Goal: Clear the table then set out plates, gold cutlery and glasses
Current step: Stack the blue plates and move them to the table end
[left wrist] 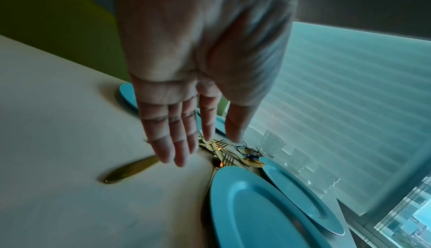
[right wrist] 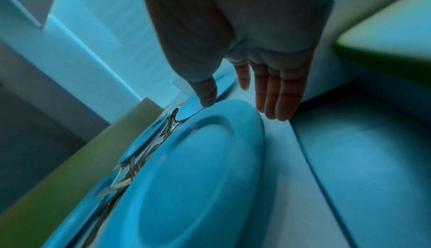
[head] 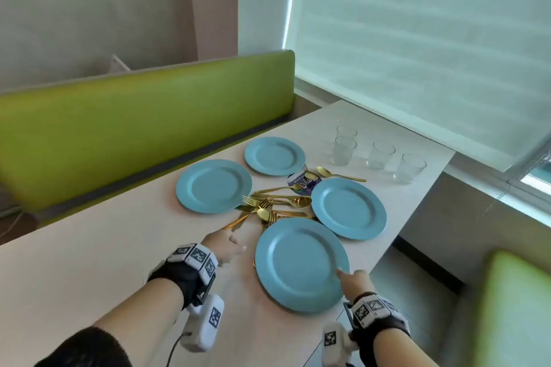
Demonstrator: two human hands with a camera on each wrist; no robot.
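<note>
Four blue plates lie on the white table [head: 89, 262]: the near plate [head: 301, 265] [left wrist: 256, 211] [right wrist: 186, 169], a right plate [head: 348, 208], a left plate [head: 214, 186] and a far plate [head: 274, 155]. Between them sits a heap of gold cutlery [head: 277, 205] [left wrist: 224, 150]. My left hand [head: 229, 246] [left wrist: 205, 134] hovers open just short of the heap, fingers straight over a gold handle [left wrist: 130, 169]. My right hand [head: 353, 277] [right wrist: 242, 95] is at the near plate's right rim, thumb touching the rim and fingers straight beside it. Several clear glasses [head: 380, 155] [left wrist: 271, 143] stand behind.
A round dark blue card [head: 302, 182] lies under some cutlery. A green bench [head: 134, 128] runs along the table's far side, and another green seat [head: 518, 307] is at the right. The table's right edge [head: 417, 211] is close to the plates, under a blinded window [head: 417, 39].
</note>
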